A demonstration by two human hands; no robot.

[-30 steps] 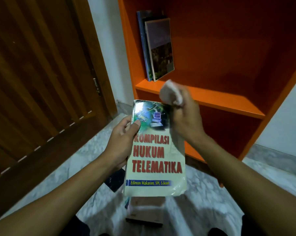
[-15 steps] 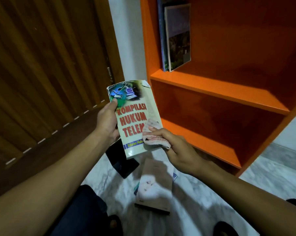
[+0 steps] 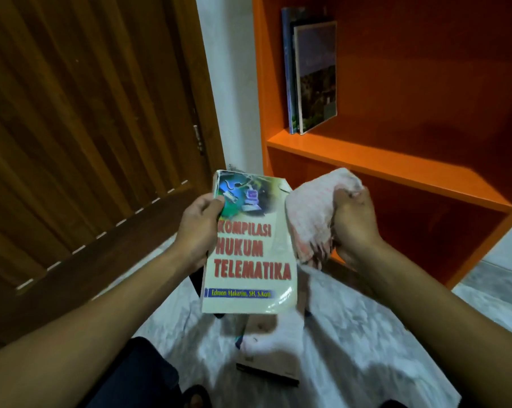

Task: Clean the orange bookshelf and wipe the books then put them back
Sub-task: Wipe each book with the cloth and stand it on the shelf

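Holding: the left hand (image 3: 197, 231) grips the book (image 3: 250, 251) at its left edge, thumb curled over the front cover
Right hand: the right hand (image 3: 355, 228) is bunched tight round a pale cloth (image 3: 313, 219), which touches the book's right edge
Shelf contents: two or three books (image 3: 312, 75) stand at the left end of the orange bookshelf (image 3: 396, 169); the compartment below looks bare
Floor: another book (image 3: 268, 353) lies flat on the marble floor (image 3: 351, 363)
Look: cream cover, red title, green picture on top, worn corners
Axis: held upright before the shelf, above the floor, long axis running top to bottom, cover facing the camera
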